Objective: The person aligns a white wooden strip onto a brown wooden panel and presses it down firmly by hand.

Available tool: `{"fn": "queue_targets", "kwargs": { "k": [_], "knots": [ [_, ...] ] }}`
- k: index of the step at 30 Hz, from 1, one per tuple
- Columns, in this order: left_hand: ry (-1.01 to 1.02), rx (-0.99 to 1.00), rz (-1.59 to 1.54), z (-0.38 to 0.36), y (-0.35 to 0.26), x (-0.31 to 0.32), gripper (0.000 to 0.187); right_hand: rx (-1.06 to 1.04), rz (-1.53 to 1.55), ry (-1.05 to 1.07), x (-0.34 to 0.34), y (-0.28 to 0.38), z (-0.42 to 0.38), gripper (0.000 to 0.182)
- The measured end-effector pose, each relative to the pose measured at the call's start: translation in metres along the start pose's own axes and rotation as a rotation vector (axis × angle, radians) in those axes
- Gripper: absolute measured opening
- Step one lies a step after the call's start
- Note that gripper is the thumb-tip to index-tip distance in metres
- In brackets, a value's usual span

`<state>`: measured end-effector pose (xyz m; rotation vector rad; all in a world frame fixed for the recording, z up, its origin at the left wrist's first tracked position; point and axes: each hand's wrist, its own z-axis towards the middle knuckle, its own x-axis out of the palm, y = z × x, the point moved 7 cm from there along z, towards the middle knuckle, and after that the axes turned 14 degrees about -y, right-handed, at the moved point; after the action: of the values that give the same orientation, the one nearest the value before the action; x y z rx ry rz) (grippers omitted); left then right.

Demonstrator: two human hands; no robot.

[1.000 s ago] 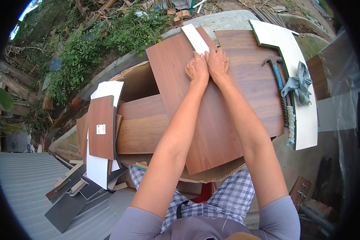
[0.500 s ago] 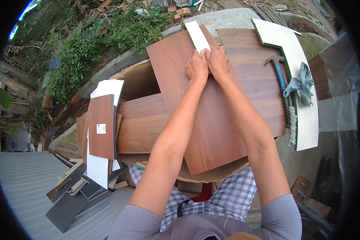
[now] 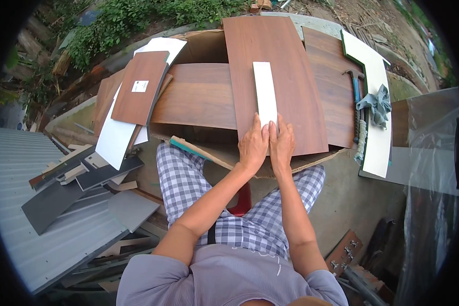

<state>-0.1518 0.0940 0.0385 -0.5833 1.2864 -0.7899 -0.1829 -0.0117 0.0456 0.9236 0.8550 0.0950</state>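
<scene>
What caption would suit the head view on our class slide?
Left hand and right hand touch the near end of a white strip over a brown board, hammer at right.

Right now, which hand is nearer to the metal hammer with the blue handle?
Right. The right hand, at the near end of the flat white strip, is left of the hammer; the left hand, also there, is farther left.
</scene>
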Motion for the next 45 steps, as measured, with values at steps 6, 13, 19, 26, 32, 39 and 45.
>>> {"fn": "queue_targets", "kwargs": {
  "k": [6,13,19,26,32,39,45],
  "knots": [
    [0.129,-0.041,0.198,-0.005,0.0,0.001,0.055,-0.173,-0.299,0.035,-0.001,0.005,-0.013,0.038],
    [0.081,-0.038,0.194,-0.002,0.007,0.006,0.057,-0.198,-0.369,0.015,0.004,0.004,-0.012,0.037],
    [0.046,-0.009,0.201,0.025,0.006,0.012,0.057,-0.2,-0.353,-0.02,0.018,0.01,0.009,0.036],
    [0.048,-0.009,0.255,0.066,0.01,0.022,0.058,-0.196,-0.365,-0.046,0.043,0.018,0.041,0.034],
    [0.02,-0.003,0.278,0.098,0.015,0.033,0.059,-0.186,-0.39,-0.03,0.065,0.021,0.069,0.033],
    [0.026,-0.028,0.259,0.135,0.015,0.039,0.06,-0.164,-0.396,-0.015,0.089,0.025,0.101,0.033],
    [0.027,-0.024,0.266,0.165,0.02,0.051,0.059,-0.138,-0.412,0.014,0.104,0.031,0.123,0.034]
  ]
}}
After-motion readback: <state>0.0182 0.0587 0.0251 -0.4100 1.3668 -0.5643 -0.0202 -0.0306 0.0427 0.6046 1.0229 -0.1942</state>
